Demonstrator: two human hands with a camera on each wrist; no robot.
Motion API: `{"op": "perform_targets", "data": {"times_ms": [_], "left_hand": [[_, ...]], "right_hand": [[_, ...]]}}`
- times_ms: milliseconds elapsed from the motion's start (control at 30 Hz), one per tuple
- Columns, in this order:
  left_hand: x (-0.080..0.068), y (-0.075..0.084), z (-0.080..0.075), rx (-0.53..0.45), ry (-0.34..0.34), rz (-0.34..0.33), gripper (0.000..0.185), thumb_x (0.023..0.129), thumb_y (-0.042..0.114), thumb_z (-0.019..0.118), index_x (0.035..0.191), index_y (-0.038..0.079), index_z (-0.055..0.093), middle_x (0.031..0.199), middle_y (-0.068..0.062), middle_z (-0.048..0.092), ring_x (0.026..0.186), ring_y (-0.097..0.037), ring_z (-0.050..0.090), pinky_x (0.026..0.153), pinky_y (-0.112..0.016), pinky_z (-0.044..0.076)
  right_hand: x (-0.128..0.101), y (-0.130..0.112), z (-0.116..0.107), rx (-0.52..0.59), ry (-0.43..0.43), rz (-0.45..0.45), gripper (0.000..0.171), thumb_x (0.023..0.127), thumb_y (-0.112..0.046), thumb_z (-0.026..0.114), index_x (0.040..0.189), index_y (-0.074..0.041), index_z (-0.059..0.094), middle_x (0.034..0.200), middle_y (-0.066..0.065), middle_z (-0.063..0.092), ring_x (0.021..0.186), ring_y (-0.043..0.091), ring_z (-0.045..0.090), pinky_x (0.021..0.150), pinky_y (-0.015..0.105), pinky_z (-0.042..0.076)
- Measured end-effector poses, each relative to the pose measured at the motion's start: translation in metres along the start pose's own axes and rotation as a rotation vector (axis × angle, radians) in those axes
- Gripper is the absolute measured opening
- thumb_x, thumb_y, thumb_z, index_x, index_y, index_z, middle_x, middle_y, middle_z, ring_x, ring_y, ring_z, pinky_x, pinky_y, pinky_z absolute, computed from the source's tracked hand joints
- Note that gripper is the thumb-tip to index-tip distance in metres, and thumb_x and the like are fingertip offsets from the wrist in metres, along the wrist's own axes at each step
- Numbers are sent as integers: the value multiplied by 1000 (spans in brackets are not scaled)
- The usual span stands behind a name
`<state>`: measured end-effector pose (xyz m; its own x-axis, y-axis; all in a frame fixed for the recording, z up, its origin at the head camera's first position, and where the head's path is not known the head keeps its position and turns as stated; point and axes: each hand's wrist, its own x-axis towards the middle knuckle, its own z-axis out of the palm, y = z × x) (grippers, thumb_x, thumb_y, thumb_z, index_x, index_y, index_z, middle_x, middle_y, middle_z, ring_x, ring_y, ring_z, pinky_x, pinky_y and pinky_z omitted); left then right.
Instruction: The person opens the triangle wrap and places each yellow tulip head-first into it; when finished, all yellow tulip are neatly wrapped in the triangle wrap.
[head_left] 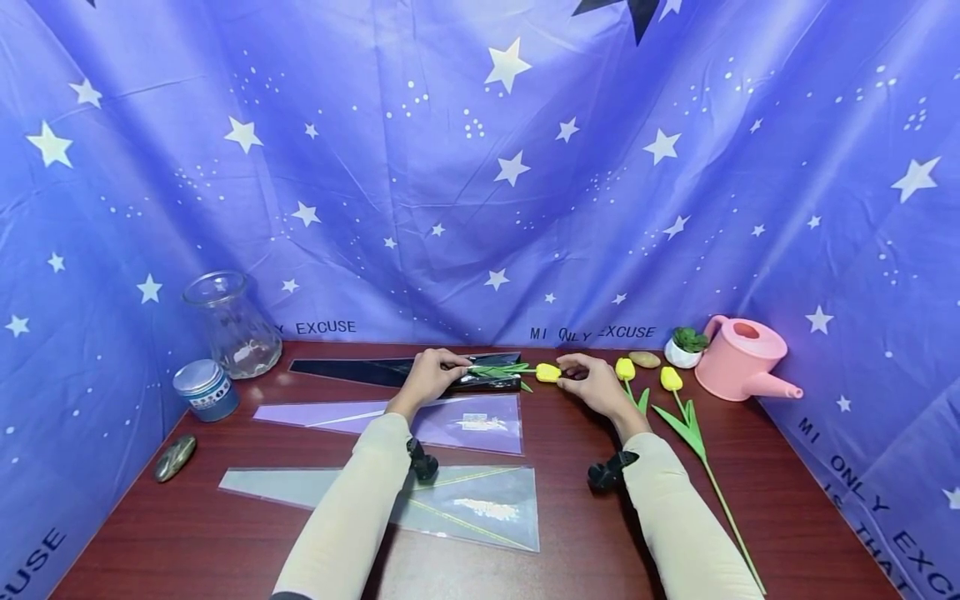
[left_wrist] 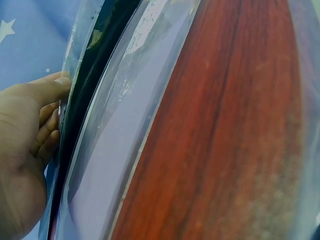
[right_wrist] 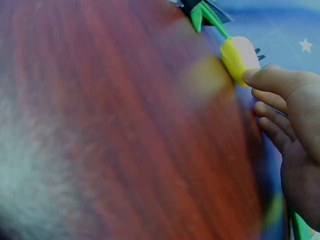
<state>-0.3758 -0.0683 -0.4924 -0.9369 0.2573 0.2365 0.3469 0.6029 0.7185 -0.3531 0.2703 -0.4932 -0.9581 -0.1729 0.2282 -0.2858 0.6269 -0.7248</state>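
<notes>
We list, from left: blue backdrop (head_left: 420,208) with stars, lettered "CUSE" at the lower left edge, then "EXCUSE", "MI ONLY EXCUSE" and, on the right side, "MI ONLY EXC…" above "IS THAT"; dark stone (head_left: 176,458) on the red-brown table (head_left: 570,533); lidded blue jar (head_left: 206,392), its label bearing dark characters too small for us to read; clear glass vase (head_left: 234,325) behind it; three tapering sleeves, wide ends to the right — grey sleeve (head_left: 465,500) nearest, purple sleeve (head_left: 442,427) in the middle with a whitish patch we cannot read, black sleeve (head_left: 352,372) farthest; left hand (head_left: 430,380), thumb and fingers pinching the black sleeve's edge; yellow tulip (head_left: 547,372), lying along that sleeve's wide end, leaves against it, bloom beyond it — how far the stem runs inside we cannot tell; right hand (head_left: 595,385), narrow grip, thumb and finger on the bloom's tip; second tulip (head_left: 625,369), just beside that hand; tan stone (head_left: 644,359); third tulip (head_left: 671,379), its long stem running toward us; succulent in a white pot (head_left: 682,354); pink watering can (head_left: 738,362), spout to the right.
</notes>
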Motion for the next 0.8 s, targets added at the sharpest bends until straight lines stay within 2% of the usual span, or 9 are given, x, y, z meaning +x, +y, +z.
{"op": "perform_targets", "data": {"times_ms": [267,533,800], "left_hand": [[-1,2,-4,-11,-27,-14,15,97,21,74,109,22,83,120,-4,76,110,-24,71,93,-41,58],[-1,4,-5,-15,-42,-18,14,97,22,73,107,24,83,120,-2,77,112,-23,70,96,-42,57],[-1,4,-6,-26,-24,-11,14,96,20,74,107,22,83,120,-4,77,113,-25,71,97,-43,57]], "right_hand": [[4,-1,7,-57,25,-19,24,92,-11,78,115,-10,76,105,10,79,96,26,72,84,38,56],[6,-10,13,-51,65,-26,16,91,-10,78,107,-12,78,102,8,80,98,28,72,87,43,56],[9,-21,24,-21,100,-45,13,91,-7,77,103,-11,80,99,8,80,95,27,72,85,41,56]]}}
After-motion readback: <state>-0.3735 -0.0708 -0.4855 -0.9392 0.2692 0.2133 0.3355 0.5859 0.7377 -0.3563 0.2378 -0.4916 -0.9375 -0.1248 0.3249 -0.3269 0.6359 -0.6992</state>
